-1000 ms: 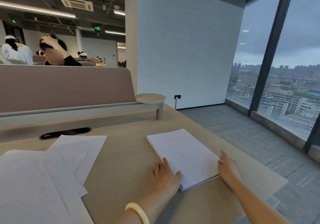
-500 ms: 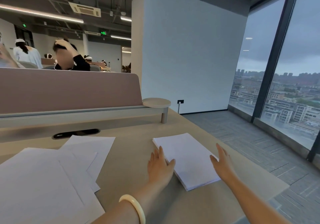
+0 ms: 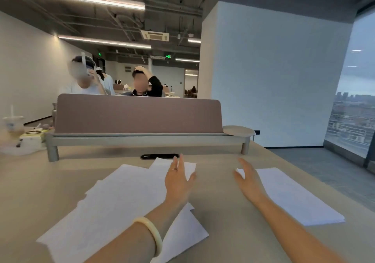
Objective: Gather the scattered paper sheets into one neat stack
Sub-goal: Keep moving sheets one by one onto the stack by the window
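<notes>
A neat stack of white paper lies on the right side of the beige desk. Several loose white sheets lie overlapping and askew on the left and middle. My left hand, with a ring and a pale bangle on the wrist, hovers over the loose sheets with fingers straight, holding nothing. My right hand is open in the air between the loose sheets and the stack, near the stack's left corner, and touches nothing that I can make out.
A mauve divider panel on a grey raised shelf crosses the desk's far side, with a cable slot below it. A drink cup and clutter sit far left. People sit beyond the divider. The desk's right edge drops to the floor.
Both hands have lifted off the neat stack and moved left. The view has swung left, so the loose sheets are now in the middle and the stack at right.
</notes>
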